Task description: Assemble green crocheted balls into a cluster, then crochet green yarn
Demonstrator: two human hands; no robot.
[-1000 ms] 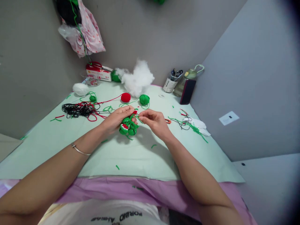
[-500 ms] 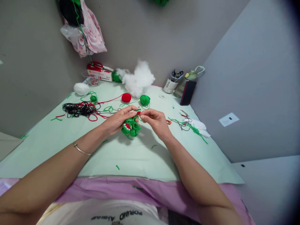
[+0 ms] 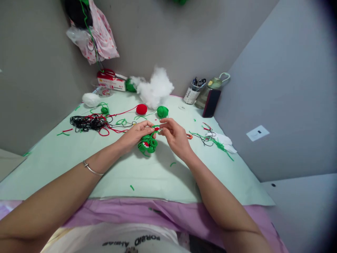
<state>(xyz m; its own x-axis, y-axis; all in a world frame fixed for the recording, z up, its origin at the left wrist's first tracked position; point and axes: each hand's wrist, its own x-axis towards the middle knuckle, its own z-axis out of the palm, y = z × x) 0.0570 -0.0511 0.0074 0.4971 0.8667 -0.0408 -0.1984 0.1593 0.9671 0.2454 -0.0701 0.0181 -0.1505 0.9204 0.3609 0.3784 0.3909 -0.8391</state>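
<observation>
My left hand (image 3: 134, 136) is closed on a green crocheted piece (image 3: 151, 140) with a red patch edged in white, which hangs below the fingers above the table. At my left fingertips sticks up a smaller part of crochet (image 3: 156, 128) in red, white and green. Close beside it on the right is my right hand (image 3: 176, 136), its thumb and forefinger pinched together. What lies between those fingers is too small to make out. An orange-handled tool (image 3: 189, 136) lies partly hidden behind my right hand.
Beyond my hands lie a red yarn ball (image 3: 141, 109), a green yarn ball (image 3: 162, 112) and white stuffing (image 3: 158, 88). Tangled black yarn (image 3: 88, 123) is on the left. Green yarn scraps (image 3: 221, 146), a phone (image 3: 211, 103) and a pen cup (image 3: 191, 95) are at right.
My right hand has turned and its fingers have risen slightly, spreading a little. The small red and white part has tilted, and the green piece below has turned, showing less of its red patch.
</observation>
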